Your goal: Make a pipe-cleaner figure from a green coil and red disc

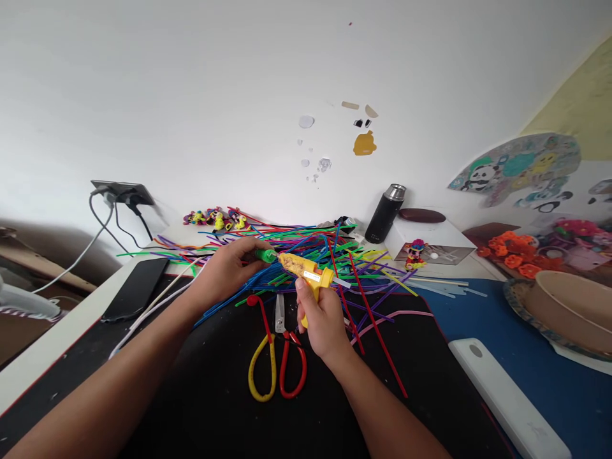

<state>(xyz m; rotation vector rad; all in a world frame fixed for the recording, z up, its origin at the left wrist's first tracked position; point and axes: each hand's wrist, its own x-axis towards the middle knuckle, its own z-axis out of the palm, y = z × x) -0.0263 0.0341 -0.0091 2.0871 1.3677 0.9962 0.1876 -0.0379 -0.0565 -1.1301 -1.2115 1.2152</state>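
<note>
In my right hand [322, 319] is a yellow hot glue gun [300, 264], its nozzle pointing left and a clear glue stick [342, 282] poking out of its back. My left hand [234, 271] pinches a small green coiled piece [266, 255], which looks like wound pipe cleaner. The nozzle tip is at or very close to the green piece; I cannot tell if they touch. Below my hands lie scissors [280, 325] with one yellow and one red handle. Beside them is a red pipe cleaner [264, 319] with a coiled round end.
Many coloured pipe cleaners [373, 312] spread behind my hands. A phone [135, 289] lies at left, a black flask [385, 213] stands by the wall. Small figures [217, 218] sit at the back, another figure [415, 254] by a white box. A white bar [509, 398] and bowl [574, 312] are right.
</note>
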